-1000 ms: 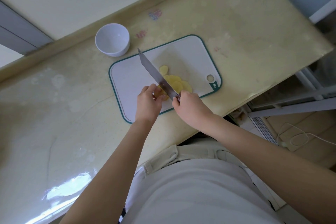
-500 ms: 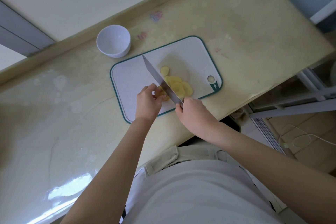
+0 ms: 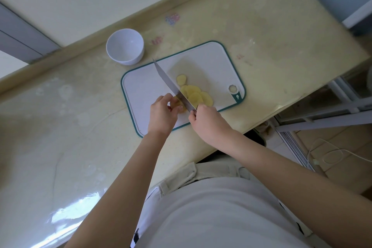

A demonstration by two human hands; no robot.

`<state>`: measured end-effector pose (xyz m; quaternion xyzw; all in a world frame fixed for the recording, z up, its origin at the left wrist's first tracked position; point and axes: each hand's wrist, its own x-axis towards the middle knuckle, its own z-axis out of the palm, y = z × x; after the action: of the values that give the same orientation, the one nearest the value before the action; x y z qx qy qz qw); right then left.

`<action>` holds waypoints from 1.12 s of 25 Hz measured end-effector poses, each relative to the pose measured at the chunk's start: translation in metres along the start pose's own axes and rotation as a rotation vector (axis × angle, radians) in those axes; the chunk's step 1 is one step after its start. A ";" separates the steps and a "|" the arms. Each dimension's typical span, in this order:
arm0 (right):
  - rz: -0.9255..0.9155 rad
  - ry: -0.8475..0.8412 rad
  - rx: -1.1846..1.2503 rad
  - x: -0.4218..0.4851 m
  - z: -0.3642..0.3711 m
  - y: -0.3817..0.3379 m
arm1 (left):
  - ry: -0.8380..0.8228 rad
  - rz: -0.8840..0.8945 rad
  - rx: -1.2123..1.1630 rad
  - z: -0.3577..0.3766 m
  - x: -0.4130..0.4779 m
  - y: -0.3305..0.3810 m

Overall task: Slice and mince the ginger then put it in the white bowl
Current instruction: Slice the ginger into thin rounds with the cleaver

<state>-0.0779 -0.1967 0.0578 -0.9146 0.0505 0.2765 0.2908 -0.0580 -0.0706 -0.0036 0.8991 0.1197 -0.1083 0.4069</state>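
Note:
Several pale yellow ginger slices [image 3: 194, 93] lie on a white cutting board with a green rim [image 3: 145, 84]. My left hand [image 3: 162, 115] pinches the uncut ginger piece [image 3: 178, 102] against the board. My right hand [image 3: 207, 122] grips the handle of a long steel knife [image 3: 171, 84], whose blade rests against the ginger piece, tip pointing away from me. The handle is hidden in my fist. The empty white bowl [image 3: 125, 48] stands just beyond the board's far left corner.
The beige counter [image 3: 70, 137] runs left and ends at an edge to the right of the board. A wall ledge [image 3: 84, 38] lies behind the bowl. On the floor to the right are a metal rack [image 3: 332, 115] and a white cable [image 3: 330, 155].
The knife blade has shifted slightly toward me along the ginger piece, tip dropping toward the board. My left hand stays on the ginger.

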 end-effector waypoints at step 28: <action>-0.001 -0.063 -0.066 -0.005 0.001 0.005 | -0.029 -0.068 -0.064 -0.008 0.006 0.001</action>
<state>-0.0836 -0.2006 0.0570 -0.9145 0.0315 0.3065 0.2622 -0.0515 -0.0643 0.0001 0.8794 0.1476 -0.1310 0.4333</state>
